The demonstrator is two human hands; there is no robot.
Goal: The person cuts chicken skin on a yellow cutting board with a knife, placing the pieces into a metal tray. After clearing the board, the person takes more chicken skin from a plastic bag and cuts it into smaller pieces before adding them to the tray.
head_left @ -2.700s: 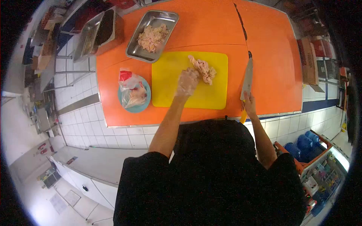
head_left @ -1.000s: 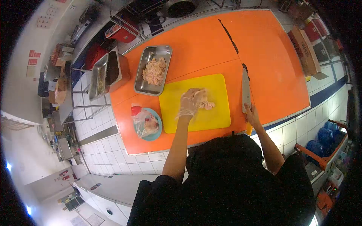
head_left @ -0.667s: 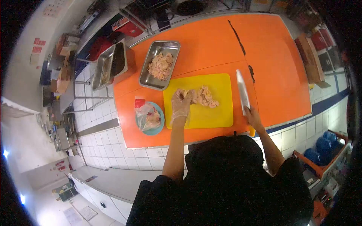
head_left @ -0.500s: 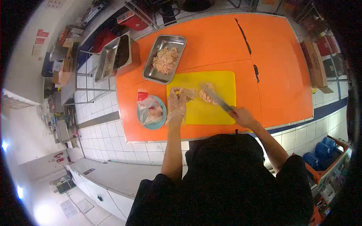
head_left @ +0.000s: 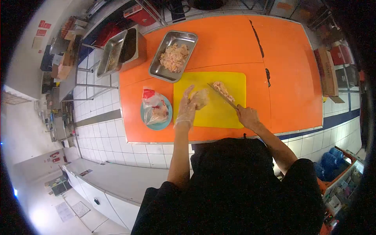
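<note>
My right hand (head_left: 248, 116) grips a knife (head_left: 227, 99) by its handle. The blade lies slanted over the yellow cutting board (head_left: 219, 119), along the near edge of a small pile of chopped pale raw chicken (head_left: 224, 90). My left hand (head_left: 185, 107), in a clear plastic glove, is above the board's left part, apart from the blade. Its fingers curl about a pale, blurred piece of raw chicken (head_left: 200, 99), while one finger or the thumb sticks up. More cut raw chicken (head_left: 174, 58) lies heaped in a steel tray (head_left: 189, 38) behind the board.
Left of the board, a light-blue plate (head_left: 159, 126) bears a plastic bag (head_left: 153, 111) with raw meat and a red label. A deep steel container (head_left: 135, 53) stands by the orange table's (head_left: 290, 78) far left corner. A cardboard box (head_left: 327, 72) is beyond the right edge.
The knife has come down from a blurred, higher pose to rest by the chopped chicken, its edge turned more upright. My left hand has shifted slightly right with its fingers opening a little.
</note>
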